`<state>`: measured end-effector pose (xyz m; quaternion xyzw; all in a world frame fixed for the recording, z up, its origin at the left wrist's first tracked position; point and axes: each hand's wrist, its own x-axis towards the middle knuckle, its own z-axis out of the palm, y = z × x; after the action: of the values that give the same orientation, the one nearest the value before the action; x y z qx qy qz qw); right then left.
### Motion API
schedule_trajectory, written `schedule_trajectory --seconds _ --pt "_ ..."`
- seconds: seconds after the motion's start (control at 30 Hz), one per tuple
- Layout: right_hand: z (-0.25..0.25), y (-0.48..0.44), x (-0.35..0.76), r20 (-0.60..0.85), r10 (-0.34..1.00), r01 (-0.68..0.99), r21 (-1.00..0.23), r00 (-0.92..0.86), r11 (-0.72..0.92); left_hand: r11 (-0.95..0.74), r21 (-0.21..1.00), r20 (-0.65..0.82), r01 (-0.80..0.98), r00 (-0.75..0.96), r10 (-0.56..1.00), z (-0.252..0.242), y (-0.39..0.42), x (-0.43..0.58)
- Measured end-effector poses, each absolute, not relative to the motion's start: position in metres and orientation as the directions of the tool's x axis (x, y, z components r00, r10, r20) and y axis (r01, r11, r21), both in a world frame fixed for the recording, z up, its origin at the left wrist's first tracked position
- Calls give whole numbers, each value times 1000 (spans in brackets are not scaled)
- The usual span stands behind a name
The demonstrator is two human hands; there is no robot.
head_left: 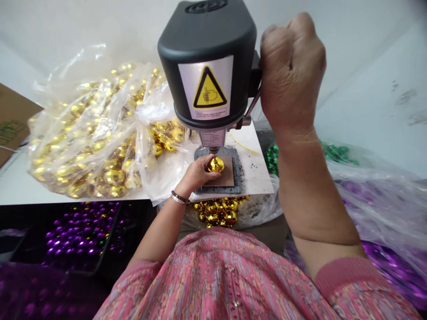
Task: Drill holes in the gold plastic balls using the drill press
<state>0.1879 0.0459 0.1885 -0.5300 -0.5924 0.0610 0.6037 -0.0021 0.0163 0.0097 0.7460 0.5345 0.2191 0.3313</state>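
Got a shiny gold ball (216,165) sitting on a brown square pad (227,175), on top of a gray base plate (237,178), right near the front edge of the white table (265,186) and not far from its front right corner. Held tight between thumb and fingers of the left hand (197,174), with a dark bracelet (179,197) at that wrist. Can see a slim metal tip (215,154) right at the top of the ball; honestly can't tell whether touching or just above. Over all of that, looking at a chunky black machine head (208,33) with a yellow hazard label (210,91). Also got the right hand (292,66) balled up, clamped on the lever (253,103) beside the head, knuckles up. Seeing dark crumbs (248,169) toward the table's right edge. Spotted a huge clear bag of gold beads (83,146) filling the table's left side, plus a cardboard box (16,115) at the left end. More gold beads (218,212) just below the front edge, purple beads (78,235) down past the front left, green beads (338,153) off the right edge.
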Motion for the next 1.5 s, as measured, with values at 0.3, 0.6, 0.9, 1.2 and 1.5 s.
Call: schedule_trajectory --seconds 0.3,0.6,0.9,1.2,1.5 --pt "159 -11 197 835 536 711 -449 120 540 -144 820 -24 555 284 959 -1 13 -3" --pt "108 -49 196 887 462 891 -202 -10 407 -173 837 -21 520 346 938 3 12 -2" --pt "84 -44 200 905 422 877 -163 -50 452 -188 821 -4 539 335 942 1 11 -2" --pt "69 -37 194 957 289 843 -140 -20 520 -219 825 31 520 345 938 -6 12 -4" --pt "53 -34 188 968 252 805 -156 9 572 -240 835 66 495 343 937 -11 14 -6"
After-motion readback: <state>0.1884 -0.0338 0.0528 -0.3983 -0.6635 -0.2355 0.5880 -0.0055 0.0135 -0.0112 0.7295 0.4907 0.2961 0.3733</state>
